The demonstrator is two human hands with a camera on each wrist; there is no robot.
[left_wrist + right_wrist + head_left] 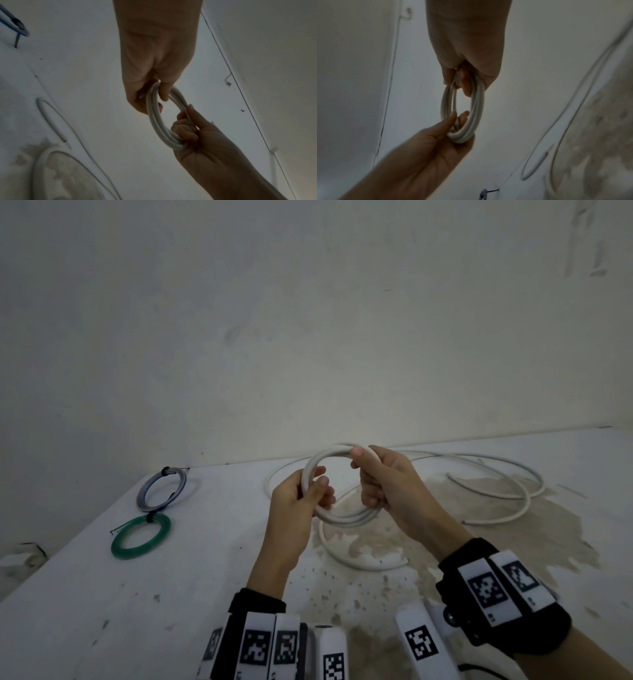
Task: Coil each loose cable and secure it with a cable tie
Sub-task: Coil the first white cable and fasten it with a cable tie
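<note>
A white cable is partly wound into a small coil (344, 520) of several turns, held upright above the table. My left hand (317, 486) pinches the coil's left side between thumb and fingers. My right hand (363, 474) grips the right side, thumb on the top arc and fingers curled through the loop. The left wrist view shows the coil (154, 121) under my left hand (154, 97), with the right hand (187, 129) below it. The right wrist view shows the coil (477, 108) between the right hand (464, 81) and left hand (455, 121). The loose rest of the cable (363, 567) trails over the table.
Two tied coils lie at the table's left: a green coil (140, 537) and behind it a blue-grey coil (161, 487), each with a dark tie. The white table (171, 594) is stained on the right and meets a wall at the back.
</note>
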